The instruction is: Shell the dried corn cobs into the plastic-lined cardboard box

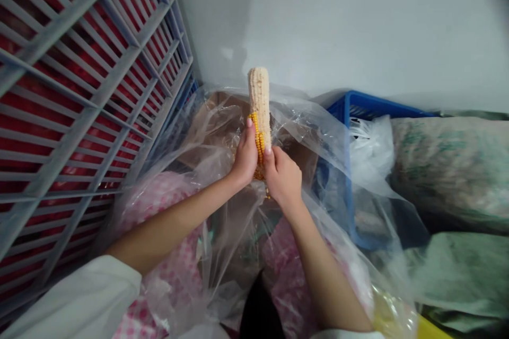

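Note:
I hold a corn cob (pixel 259 96) upright in both hands, above a big clear plastic bag (pixel 222 222). Its upper half is bare and pale; a strip of yellow kernels remains lower down. My left hand (pixel 243 158) wraps the cob's left side, thumb up against the kernels. On the other side, my right hand (pixel 283 177) grips it with the thumb pressing on the yellow kernels. Both hands are closed around the cob's lower part, which they hide.
A grey plastic crate (pixel 79 95) with red contents stands close on the left. A blue crate (pixel 353 111) with white bags sits at the right, next to greenish woven sacks (pixel 449 169). A plain white wall (pixel 338 21) rises behind. Pink checked cloth (pixel 175 270) lies under the plastic.

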The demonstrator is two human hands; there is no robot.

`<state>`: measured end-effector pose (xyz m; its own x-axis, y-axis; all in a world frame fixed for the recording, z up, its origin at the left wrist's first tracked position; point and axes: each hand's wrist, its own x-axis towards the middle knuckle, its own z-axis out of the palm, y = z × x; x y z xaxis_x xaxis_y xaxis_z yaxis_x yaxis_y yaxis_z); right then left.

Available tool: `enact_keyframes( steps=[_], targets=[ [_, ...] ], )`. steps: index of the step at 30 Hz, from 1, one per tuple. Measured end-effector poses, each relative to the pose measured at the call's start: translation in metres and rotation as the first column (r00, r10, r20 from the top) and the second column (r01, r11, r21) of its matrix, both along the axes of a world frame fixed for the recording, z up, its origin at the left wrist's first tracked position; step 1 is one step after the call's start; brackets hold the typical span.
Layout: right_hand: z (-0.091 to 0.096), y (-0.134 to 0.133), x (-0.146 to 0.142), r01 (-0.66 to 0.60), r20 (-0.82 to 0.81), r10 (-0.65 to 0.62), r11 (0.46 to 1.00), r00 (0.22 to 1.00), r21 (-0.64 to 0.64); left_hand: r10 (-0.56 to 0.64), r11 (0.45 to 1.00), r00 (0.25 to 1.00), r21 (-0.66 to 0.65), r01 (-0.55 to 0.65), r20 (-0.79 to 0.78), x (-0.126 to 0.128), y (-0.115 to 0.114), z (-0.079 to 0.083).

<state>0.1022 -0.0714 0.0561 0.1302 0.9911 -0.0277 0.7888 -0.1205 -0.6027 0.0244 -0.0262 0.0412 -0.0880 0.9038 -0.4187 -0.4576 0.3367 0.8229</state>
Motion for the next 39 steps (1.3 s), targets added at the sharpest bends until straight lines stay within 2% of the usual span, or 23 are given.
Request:
enact_keyframes(
  steps=[2,6,10,13,15,18,21,26,32,39],
  targets=[
    [-0.003,-0.001,-0.003,-0.036,0.019,0.036,0.999,0.999,-0.022,-0.003,0.999,1.000,0.045,0.002,0.013,0.001,-0.002,-0.001],
    [-0.011,0.000,-0.008,-0.069,0.037,0.068,0.997,0.997,0.027,0.006,0.998,1.000,0.064,-0.008,0.027,0.002,-0.003,-0.002],
    [-0.018,-0.001,-0.012,-0.056,0.082,0.052,0.997,0.995,0.049,0.022,0.994,1.000,0.109,-0.020,-0.021,0.002,-0.004,-0.006],
    [-0.023,-0.002,-0.014,-0.026,0.059,0.023,0.998,0.998,0.050,0.012,0.997,1.000,0.083,-0.011,-0.022,0.002,-0.005,-0.009],
    [-0.023,-0.001,-0.014,0.037,-0.013,-0.036,0.997,0.999,0.060,0.024,0.997,0.999,0.073,-0.021,-0.044,0.003,-0.004,-0.010],
    [-0.020,0.001,-0.010,0.131,-0.235,-0.124,0.991,0.964,0.013,0.041,0.992,0.992,0.125,-0.027,-0.118,0.003,-0.003,-0.006],
    [-0.013,0.004,-0.003,0.089,-0.374,-0.102,0.995,0.922,-0.052,0.036,0.986,0.987,0.165,-0.009,-0.159,0.002,-0.002,0.002],
    [-0.006,0.009,-0.004,0.073,-0.145,-0.068,0.997,0.987,0.028,0.056,0.968,0.962,0.251,0.014,-0.269,0.000,-0.006,0.004],
    [-0.014,0.009,-0.010,0.045,-0.132,-0.040,0.998,0.990,0.038,0.022,0.954,0.951,0.290,0.072,-0.309,0.003,-0.011,-0.007],
    [-0.021,0.005,-0.012,0.119,-0.104,-0.115,0.992,0.988,0.036,-0.003,0.965,0.963,0.252,0.074,-0.269,0.006,-0.010,-0.020]
  ],
)
